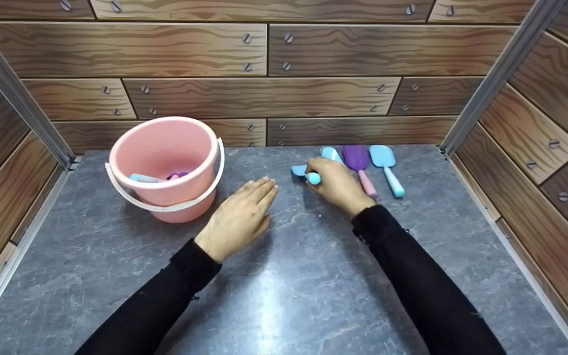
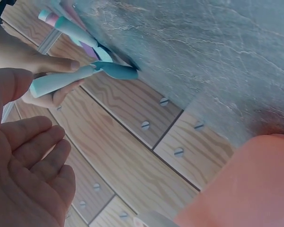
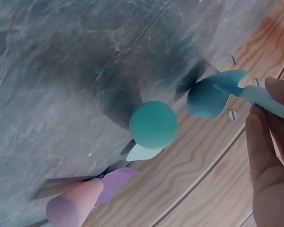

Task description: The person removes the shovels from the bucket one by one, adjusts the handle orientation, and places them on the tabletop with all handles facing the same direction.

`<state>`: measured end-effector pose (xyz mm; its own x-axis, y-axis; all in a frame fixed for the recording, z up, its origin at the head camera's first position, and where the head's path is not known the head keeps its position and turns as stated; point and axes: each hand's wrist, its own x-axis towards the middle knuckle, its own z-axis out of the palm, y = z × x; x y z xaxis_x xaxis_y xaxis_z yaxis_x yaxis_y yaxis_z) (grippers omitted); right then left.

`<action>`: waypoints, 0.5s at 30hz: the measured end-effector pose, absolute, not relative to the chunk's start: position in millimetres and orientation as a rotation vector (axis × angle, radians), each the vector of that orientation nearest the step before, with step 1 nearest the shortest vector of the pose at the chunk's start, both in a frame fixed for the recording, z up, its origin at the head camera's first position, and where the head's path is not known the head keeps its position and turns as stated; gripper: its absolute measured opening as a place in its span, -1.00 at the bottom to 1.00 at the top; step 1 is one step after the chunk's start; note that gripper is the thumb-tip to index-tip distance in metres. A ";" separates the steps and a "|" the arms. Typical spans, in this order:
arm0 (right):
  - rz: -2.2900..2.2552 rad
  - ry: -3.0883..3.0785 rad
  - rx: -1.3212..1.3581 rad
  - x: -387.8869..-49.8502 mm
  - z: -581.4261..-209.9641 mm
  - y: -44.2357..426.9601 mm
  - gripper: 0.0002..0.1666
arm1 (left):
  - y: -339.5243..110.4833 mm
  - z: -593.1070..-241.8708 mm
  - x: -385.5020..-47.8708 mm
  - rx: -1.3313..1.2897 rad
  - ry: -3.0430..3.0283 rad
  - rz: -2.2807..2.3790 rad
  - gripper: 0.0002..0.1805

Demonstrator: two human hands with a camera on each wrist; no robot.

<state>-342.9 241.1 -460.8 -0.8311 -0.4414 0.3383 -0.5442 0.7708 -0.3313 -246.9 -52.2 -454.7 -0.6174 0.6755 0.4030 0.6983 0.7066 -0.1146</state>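
My right hand (image 1: 336,183) grips a small blue toy shovel (image 3: 210,97) by its pale teal handle, blade pointing at the back wall. Its teal handle end shows beside my fingers in the head view. Beside that hand lie a light blue shovel (image 1: 331,153), partly hidden by it, a purple shovel (image 1: 356,158) with a pink handle, and another blue shovel (image 1: 382,156). My left hand (image 1: 241,216) holds nothing, its fingers extended over the table between the bucket and the right hand. In the left wrist view its palm shows with fingers slightly bent.
A pink bucket (image 1: 185,197) with a white handle (image 1: 175,206) stands at the back left. Inside are a light blue piece (image 1: 147,178) and a purple and pink piece (image 1: 178,175). Wood-patterned walls (image 1: 205,49) enclose the grey table (image 1: 284,296) at the back and sides.
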 end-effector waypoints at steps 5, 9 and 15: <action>0.604 -2.754 0.766 -348.9 -461.4 236.8 -0.77 | -50.6 -452.9 -246.4 -1.065 -2.509 -0.072 -0.28; 0.609 -2.765 0.762 -354.4 -462.6 235.2 -0.72 | -49.8 -452.6 -246.0 -1.063 -2.523 -0.069 -0.28; 0.616 -2.775 0.785 -361.4 -462.1 235.4 -0.76 | -48.6 -454.0 -246.0 -1.069 -2.534 -0.082 -0.28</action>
<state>-361.4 235.4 -462.1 -0.8410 -0.4565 0.2903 -0.5365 0.7731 -0.3385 -246.0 -48.6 -454.0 -0.6344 0.6774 0.3723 0.7000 0.7078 -0.0950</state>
